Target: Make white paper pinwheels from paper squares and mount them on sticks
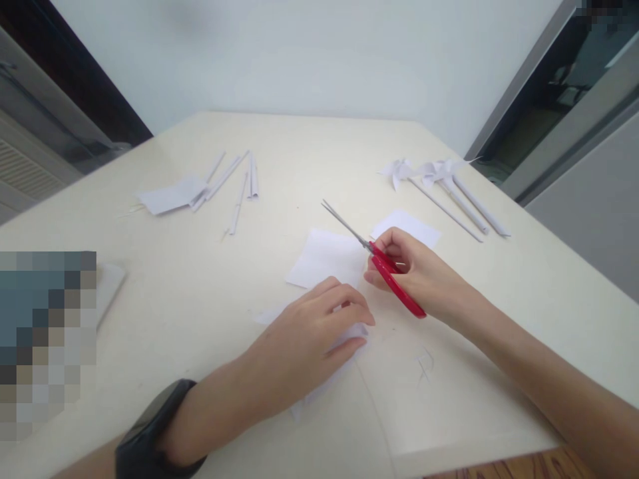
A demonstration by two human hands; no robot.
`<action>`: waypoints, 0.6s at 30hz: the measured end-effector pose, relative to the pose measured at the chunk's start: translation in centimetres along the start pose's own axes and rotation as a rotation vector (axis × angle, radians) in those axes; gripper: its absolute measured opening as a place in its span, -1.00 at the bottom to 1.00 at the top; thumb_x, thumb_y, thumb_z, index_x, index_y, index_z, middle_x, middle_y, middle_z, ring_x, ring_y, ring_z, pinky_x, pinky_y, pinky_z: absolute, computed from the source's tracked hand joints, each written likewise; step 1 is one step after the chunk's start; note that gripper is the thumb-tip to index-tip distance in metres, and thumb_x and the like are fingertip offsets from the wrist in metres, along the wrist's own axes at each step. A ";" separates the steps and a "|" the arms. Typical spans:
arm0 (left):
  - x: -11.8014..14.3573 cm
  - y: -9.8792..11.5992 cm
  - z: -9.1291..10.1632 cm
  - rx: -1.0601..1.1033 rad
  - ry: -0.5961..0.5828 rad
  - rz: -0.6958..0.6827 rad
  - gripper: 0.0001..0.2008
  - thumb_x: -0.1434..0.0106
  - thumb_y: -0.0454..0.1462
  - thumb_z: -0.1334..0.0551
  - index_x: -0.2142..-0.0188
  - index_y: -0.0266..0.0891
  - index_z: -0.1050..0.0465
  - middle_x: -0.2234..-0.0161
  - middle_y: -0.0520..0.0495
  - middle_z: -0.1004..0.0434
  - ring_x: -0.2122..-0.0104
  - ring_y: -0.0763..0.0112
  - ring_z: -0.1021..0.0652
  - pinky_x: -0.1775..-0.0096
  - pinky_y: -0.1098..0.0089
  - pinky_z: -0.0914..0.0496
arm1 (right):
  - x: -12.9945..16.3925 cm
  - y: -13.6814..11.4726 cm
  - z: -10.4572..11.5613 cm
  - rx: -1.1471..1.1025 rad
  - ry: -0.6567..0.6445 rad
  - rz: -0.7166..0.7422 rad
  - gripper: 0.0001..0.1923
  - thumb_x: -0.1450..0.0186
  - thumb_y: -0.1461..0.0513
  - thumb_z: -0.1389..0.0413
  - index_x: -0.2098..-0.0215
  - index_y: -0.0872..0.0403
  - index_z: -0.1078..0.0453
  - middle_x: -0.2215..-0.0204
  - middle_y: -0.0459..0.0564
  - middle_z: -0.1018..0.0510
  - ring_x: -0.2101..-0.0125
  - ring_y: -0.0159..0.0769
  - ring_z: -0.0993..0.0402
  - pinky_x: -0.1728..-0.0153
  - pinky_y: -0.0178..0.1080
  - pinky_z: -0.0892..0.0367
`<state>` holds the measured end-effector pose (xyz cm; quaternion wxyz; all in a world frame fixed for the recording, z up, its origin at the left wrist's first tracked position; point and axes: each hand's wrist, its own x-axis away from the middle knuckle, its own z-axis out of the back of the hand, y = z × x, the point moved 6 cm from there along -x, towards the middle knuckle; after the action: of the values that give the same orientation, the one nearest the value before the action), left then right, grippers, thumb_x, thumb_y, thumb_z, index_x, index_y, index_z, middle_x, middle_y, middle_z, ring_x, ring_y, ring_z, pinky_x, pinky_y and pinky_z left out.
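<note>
Surface (210, 279): cream top, fills most of the view. Landmark for everything below = the red scissors (387, 273), which sit roughly mid-surface.

Paper sheet (324, 256): white square, flat, directly left of the scissors, blades lying over its upper right corner. Second white sheet (412, 226) just behind the scissors, partly hidden by the right hand.

Left hand (309, 339): below-left of the scissors, palm down, fingers curled loosely, pressing on a white paper piece (344, 342) that pokes out from under the fingers. Not gripping, just holding it flat. Black watch (150, 432) on that wrist.

Right hand (419, 276): closed around the red handles, fingers through the loops. Blades together or nearly so, tips pointing up-left, away from the person.

Paper pinwheels (439, 176): on rolled sticks, far right of the scissors, well apart.

Rolled paper sticks (234, 183) plus a folded sheet (172, 196): far left and behind the scissors.

Small paper scrap (424, 366): just below the scissors, near the right forearm.
</note>
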<state>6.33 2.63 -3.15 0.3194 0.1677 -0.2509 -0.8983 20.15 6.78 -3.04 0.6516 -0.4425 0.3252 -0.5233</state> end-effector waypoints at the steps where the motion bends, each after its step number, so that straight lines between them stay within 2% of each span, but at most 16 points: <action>1: -0.1 -0.2 -0.4 0.007 -0.011 0.006 -0.81 -0.27 -0.39 -0.10 0.19 -0.18 -0.44 0.13 -0.06 -0.46 0.11 0.30 -0.43 0.07 0.28 -0.34 | 0.0 0.0 0.0 0.010 0.001 0.002 -0.84 -0.18 0.30 -0.09 0.33 0.01 -0.17 0.39 -0.12 -0.48 0.34 -0.31 -0.45 0.28 -0.22 -0.34; 4: -0.2 -0.7 -1.0 0.015 -0.032 0.029 -0.84 -0.28 -0.38 -0.08 0.25 -0.21 -0.42 0.17 -0.08 -0.45 0.18 0.32 -0.45 0.13 0.30 -0.36 | 0.0 -0.2 -0.2 0.030 0.000 0.002 -0.85 -0.18 0.30 -0.08 0.33 0.01 -0.16 0.35 -0.11 -0.48 0.31 -0.29 -0.45 0.29 -0.22 -0.33; 10: -0.3 -0.7 -0.9 0.014 -0.018 0.033 -0.83 -0.23 -0.42 -0.09 0.30 -0.22 -0.43 0.24 -0.08 -0.47 0.26 0.34 -0.47 0.23 0.36 -0.38 | -0.1 -0.3 -0.2 0.044 -0.009 0.001 -0.87 -0.20 0.28 -0.06 0.32 0.00 -0.16 0.37 -0.12 -0.47 0.32 -0.29 -0.43 0.31 -0.23 -0.32; 15: -0.3 -1.0 0.1 0.155 0.058 0.108 -0.82 -0.19 -0.45 -0.11 0.37 -0.21 -0.45 0.29 -0.03 -0.47 0.39 0.45 -0.45 0.30 0.42 -0.38 | 0.1 -0.9 -0.1 0.091 0.006 0.045 -0.86 -0.21 0.26 -0.07 0.33 0.00 -0.15 0.38 -0.14 -0.44 0.36 -0.33 -0.38 0.33 -0.23 -0.29; 18: 0.0 -1.6 1.8 0.318 0.187 0.180 -0.87 -0.21 -0.41 -0.15 0.38 -0.19 -0.45 0.30 -0.01 -0.48 0.36 0.44 -0.47 0.28 0.43 -0.38 | 0.4 -2.0 0.1 0.143 0.053 0.115 -0.80 -0.18 0.25 -0.13 0.35 0.00 -0.13 0.43 -0.19 -0.38 0.44 -0.40 -0.28 0.35 -0.26 -0.26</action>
<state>4.69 4.31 -2.58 0.3899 0.2757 -0.3728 -0.7956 19.58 6.35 -1.15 0.7017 -0.3614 0.3291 -0.5183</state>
